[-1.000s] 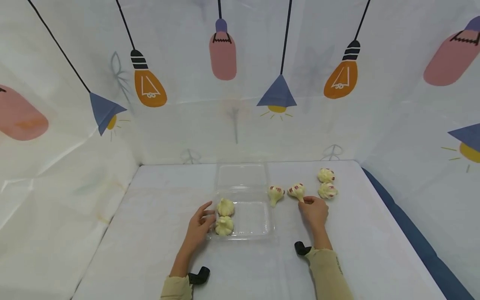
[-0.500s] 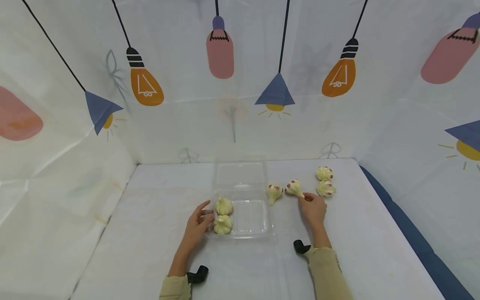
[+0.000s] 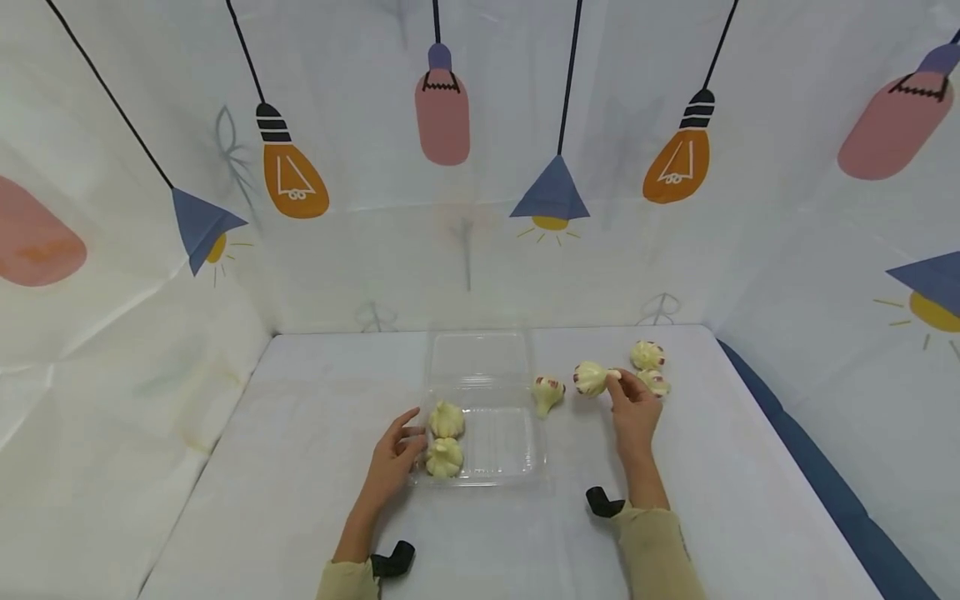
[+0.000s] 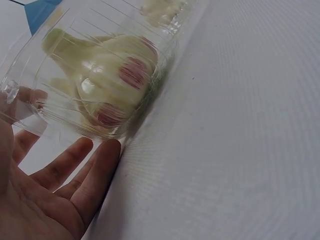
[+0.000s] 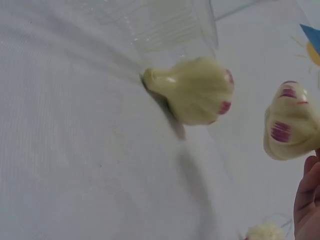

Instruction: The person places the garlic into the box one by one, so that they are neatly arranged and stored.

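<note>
My right hand [image 3: 636, 414] pinches a garlic bulb [image 3: 590, 378] by its stem. In the right wrist view this garlic bulb [image 5: 290, 125] is raised off the table, its purple-marked base turned outward. Another garlic bulb [image 3: 548, 393] lies on the table just right of a clear plastic container [image 3: 504, 442]. Two more bulbs, a rear one [image 3: 447, 419] and a front one [image 3: 445, 458], sit along the container's left side. Against that side rest the spread fingertips of my left hand [image 3: 392, 457]. The left wrist view shows these fingers [image 4: 102, 165] outside the clear wall.
The container's lid [image 3: 480, 354] lies folded back behind it. Beyond my right hand two garlic bulbs [image 3: 647, 355] lie one behind the other, the nearer partly hidden by the hand. A white sheet with printed lamps [image 3: 551, 187] hangs behind the white table [image 3: 322, 375].
My right hand has lifted the garlic bulb from the table and turned it, its stem now pointing right. My left hand stays beside the container. The view has shifted slightly.
</note>
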Motion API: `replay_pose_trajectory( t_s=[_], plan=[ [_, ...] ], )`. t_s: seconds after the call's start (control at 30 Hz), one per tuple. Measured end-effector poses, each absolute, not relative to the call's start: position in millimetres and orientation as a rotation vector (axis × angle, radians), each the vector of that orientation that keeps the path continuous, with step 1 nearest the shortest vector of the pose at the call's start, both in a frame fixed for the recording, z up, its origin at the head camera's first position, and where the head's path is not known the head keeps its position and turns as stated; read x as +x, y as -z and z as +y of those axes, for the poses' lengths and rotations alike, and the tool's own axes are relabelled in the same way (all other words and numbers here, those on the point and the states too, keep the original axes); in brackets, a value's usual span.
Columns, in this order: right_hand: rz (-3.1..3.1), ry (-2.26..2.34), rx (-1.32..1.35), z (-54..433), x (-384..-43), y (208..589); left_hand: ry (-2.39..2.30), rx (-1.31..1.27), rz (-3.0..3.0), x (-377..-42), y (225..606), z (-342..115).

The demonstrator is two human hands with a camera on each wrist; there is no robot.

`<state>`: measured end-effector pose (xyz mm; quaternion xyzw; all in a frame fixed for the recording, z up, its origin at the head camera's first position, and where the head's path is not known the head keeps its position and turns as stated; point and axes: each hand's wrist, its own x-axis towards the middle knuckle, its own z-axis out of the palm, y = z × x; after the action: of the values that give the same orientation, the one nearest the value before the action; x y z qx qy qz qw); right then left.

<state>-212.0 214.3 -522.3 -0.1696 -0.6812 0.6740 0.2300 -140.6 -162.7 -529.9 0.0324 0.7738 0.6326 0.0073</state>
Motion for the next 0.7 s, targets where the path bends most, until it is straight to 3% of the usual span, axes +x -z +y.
replay_pose_trajectory(
  t_s=[0.7],
  plan=[
    [-1.897,-1.587,0.06,154.3,-184.3,467.3,-1.965,0.099,2.43,-141.3,529.5,-163.9]
  ],
)
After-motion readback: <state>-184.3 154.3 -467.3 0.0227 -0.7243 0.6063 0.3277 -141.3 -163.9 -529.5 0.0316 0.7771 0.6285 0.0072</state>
